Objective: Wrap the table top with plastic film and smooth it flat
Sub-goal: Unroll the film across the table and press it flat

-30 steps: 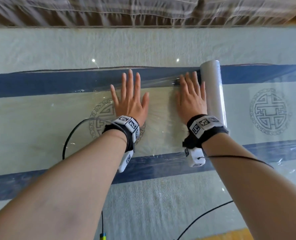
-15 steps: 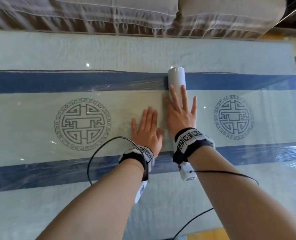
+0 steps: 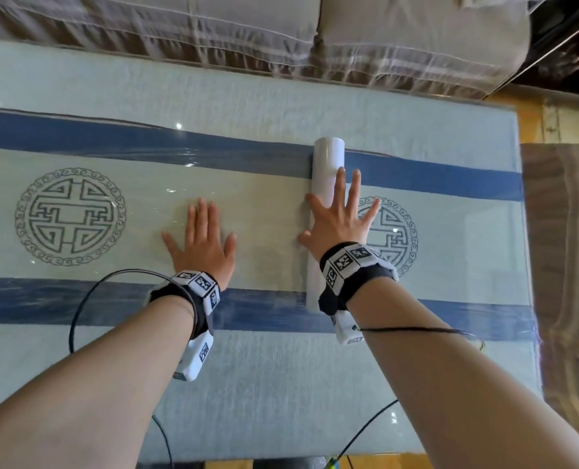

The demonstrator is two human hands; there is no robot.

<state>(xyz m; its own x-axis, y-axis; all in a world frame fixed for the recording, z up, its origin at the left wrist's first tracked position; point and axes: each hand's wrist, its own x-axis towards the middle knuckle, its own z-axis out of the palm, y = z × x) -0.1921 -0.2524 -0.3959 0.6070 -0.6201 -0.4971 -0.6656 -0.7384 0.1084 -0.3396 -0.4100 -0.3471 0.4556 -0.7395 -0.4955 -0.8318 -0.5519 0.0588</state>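
The table top [image 3: 281,384] is pale blue with two dark blue bands and two round emblems. Clear plastic film [image 3: 254,204] lies stretched over the middle band, from the left edge up to a white film roll [image 3: 327,164] that lies across the table. My left hand [image 3: 203,242] presses flat on the film, fingers straight and together. My right hand [image 3: 340,218] rests flat on top of the roll, fingers spread straight, its wrist hiding the roll's near part. Both wrists wear marker bands with cables.
A grey sofa [image 3: 281,35] runs along the table's far edge. The table's right end [image 3: 524,231] meets a brown wooden surface [image 3: 568,265]. The right emblem [image 3: 396,231] lies just past the roll, uncovered by film. Wooden floor shows at the near edge.
The roll has moved rightward along the table under my right hand, laying out more film. My left hand stays flat on the film, now farther from the roll.
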